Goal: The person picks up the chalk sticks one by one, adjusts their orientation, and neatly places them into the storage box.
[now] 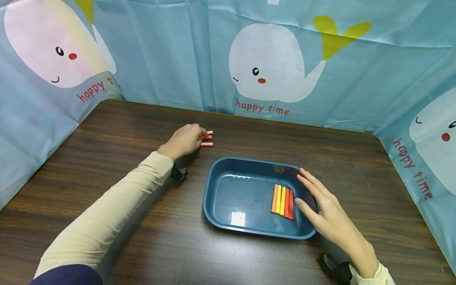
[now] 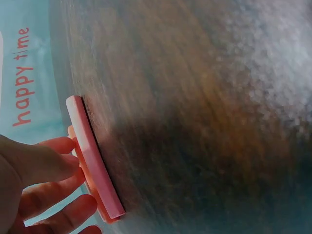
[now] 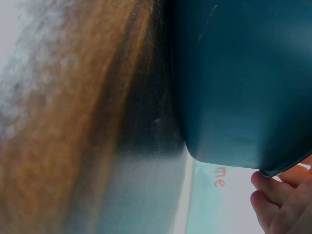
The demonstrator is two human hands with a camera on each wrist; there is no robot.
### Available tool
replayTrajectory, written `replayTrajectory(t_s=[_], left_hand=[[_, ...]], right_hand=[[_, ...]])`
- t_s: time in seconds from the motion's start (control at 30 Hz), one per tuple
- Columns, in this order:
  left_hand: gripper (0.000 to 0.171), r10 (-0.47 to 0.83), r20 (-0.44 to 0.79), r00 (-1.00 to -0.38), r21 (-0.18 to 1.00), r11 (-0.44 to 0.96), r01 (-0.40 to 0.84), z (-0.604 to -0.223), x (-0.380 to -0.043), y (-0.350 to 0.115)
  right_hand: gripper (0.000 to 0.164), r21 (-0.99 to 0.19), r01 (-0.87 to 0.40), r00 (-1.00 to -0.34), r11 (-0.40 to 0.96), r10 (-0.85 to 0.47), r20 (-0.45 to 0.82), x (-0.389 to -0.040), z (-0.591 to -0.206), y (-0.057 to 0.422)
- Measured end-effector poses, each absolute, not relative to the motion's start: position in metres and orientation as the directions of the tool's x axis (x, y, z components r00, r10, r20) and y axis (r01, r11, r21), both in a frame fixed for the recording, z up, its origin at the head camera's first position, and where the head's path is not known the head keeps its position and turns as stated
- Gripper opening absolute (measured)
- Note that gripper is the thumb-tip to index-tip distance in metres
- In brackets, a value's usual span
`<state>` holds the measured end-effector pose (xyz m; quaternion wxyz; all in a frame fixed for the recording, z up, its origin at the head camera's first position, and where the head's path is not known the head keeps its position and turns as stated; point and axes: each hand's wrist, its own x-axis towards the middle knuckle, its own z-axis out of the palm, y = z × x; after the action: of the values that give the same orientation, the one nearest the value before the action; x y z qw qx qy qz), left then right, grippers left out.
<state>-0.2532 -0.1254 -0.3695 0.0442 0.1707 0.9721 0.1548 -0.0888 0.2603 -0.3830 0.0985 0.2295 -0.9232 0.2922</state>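
Observation:
My left hand (image 1: 201, 137) reaches to the far middle of the table, and its curled fingers pinch an orange stick (image 1: 206, 137). One pink stick (image 1: 209, 132) lies just beyond it and another (image 1: 206, 144) just in front. In the left wrist view my fingertips (image 2: 61, 145) touch the orange stick (image 2: 71, 132) behind a pink stick (image 2: 92, 165). My right hand (image 1: 305, 190) rests on the right rim of a dark blue tray (image 1: 213, 190), fingers straight and thumb inside. Several orange, yellow and red sticks (image 1: 283, 202) lie side by side in the tray next to the thumb.
The dark wooden table (image 1: 107, 158) is fenced on three sides by a blue whale-print curtain (image 1: 160, 59). The right wrist view shows the tray's outer wall (image 3: 243, 97) and my right hand's fingers (image 3: 275, 197) at its rim.

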Motion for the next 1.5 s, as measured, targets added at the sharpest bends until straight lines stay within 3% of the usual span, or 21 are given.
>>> replayTrajectory(t_s=[0.37,0.9,1.5], left_hand=[[0.034,0.330,-0.035,-0.943,0.355,0.887,0.297,-0.370,-0.257,-0.126],[0.026,0.347,-0.050,-0.937,0.286,0.904,0.319,-0.371,-0.255,-0.124],[0.026,0.349,-0.089,-0.933,0.496,0.828,0.263,-0.353,-0.246,-0.116]], right_hand=[[0.065,-0.494,-0.504,-0.862,0.708,-0.378,0.338,-0.089,-0.382,0.261],[0.061,-0.495,-0.489,-0.871,0.718,-0.372,0.320,-0.090,-0.382,0.260],[0.060,-0.487,-0.486,-0.872,0.725,-0.369,0.321,-0.089,-0.381,0.260]])
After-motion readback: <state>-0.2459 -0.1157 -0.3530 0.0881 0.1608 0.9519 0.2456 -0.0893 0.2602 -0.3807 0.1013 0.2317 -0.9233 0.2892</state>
